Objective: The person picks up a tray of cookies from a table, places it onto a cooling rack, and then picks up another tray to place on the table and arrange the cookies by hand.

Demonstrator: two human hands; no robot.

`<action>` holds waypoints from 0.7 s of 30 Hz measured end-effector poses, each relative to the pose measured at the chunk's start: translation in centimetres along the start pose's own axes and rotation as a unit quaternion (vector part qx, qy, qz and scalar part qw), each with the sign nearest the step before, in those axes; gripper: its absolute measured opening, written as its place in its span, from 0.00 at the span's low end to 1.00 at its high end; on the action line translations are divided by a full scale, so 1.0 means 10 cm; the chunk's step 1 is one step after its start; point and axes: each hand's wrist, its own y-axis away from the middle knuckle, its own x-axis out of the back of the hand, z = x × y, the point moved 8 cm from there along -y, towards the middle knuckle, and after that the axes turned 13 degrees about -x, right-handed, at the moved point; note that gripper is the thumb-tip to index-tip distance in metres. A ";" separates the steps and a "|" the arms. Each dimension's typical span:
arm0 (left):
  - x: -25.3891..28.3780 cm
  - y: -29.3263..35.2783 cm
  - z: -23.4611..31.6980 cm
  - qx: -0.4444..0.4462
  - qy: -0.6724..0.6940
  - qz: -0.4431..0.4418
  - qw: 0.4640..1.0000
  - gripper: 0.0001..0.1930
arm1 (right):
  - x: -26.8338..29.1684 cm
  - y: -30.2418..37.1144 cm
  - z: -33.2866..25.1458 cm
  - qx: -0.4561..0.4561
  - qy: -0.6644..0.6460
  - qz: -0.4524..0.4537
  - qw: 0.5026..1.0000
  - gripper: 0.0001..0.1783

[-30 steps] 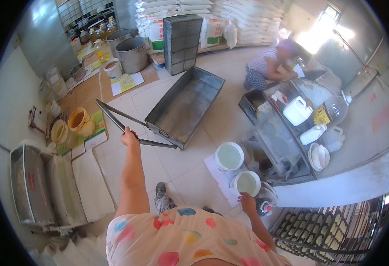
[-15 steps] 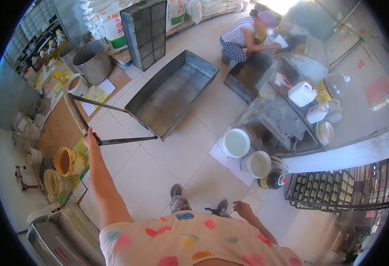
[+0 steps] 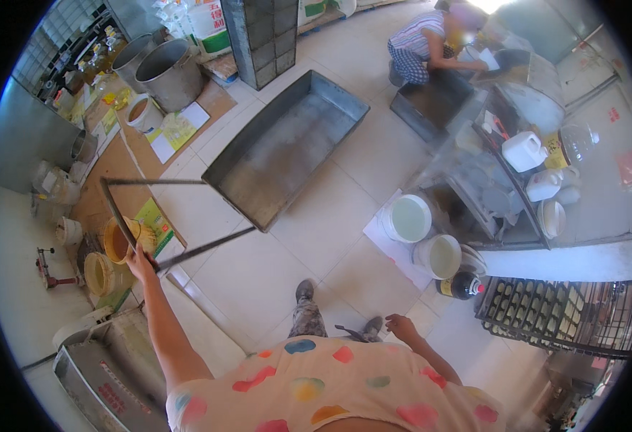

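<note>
My left hand (image 3: 140, 263) is wrapped round the near corner of the push handle (image 3: 120, 216), a dark metal bar frame. The handle joins a long, shallow metal trolley (image 3: 276, 155), a rectangular grey tub with a wet-looking or dusty bottom. It stands on the tiles ahead of me, slightly left, with nothing in it that I can make out. A yellow bucket (image 3: 118, 241) sits right beside my left hand, partly behind the handle. My right hand (image 3: 402, 327) hangs at my right side, fingers loosely apart, with nothing in it.
Two white buckets (image 3: 408, 219) and a dark bottle (image 3: 462, 285) stand at right, near a rack of moulds (image 3: 532, 309). A person (image 3: 424, 47) squats far right by a metal bin (image 3: 431, 108). Large pots (image 3: 170, 75) stand far left. A metal trough (image 3: 114, 374) lies near left.
The trolley has come nearer to me relative to the floor and buckets, my left hand still on its handle. My view has shifted. The squatting person's arm reaches further over the bin.
</note>
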 end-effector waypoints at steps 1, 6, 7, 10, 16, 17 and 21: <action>0.13 0.17 0.03 0.019 -0.012 0.022 0.999 0.14 | 0.01 -0.08 -0.01 0.004 0.002 -0.002 1.000 0.14; 1.13 0.80 0.05 0.033 -0.058 0.080 0.995 0.18 | 0.03 -0.26 -0.20 0.052 0.026 -0.008 0.998 0.14; 1.21 0.98 0.07 0.038 -0.079 0.098 0.991 0.19 | 0.04 -0.37 -0.15 0.008 0.002 -0.032 0.999 0.16; 1.33 1.52 0.15 0.049 -0.090 0.128 0.986 0.18 | 0.17 -0.51 -0.24 -0.015 -0.066 -0.058 0.996 0.15; 1.43 2.46 0.25 0.084 -0.115 0.165 0.976 0.17 | 0.21 -0.56 -0.38 0.030 -0.101 -0.051 0.993 0.13; 1.37 2.55 0.25 0.084 -0.115 0.164 0.976 0.16 | 0.17 -0.59 -0.30 0.027 -0.089 -0.055 0.994 0.13; 1.05 2.94 0.33 0.128 -0.047 0.172 0.976 0.13 | 0.19 -0.63 -0.45 -0.002 -0.071 -0.065 0.995 0.13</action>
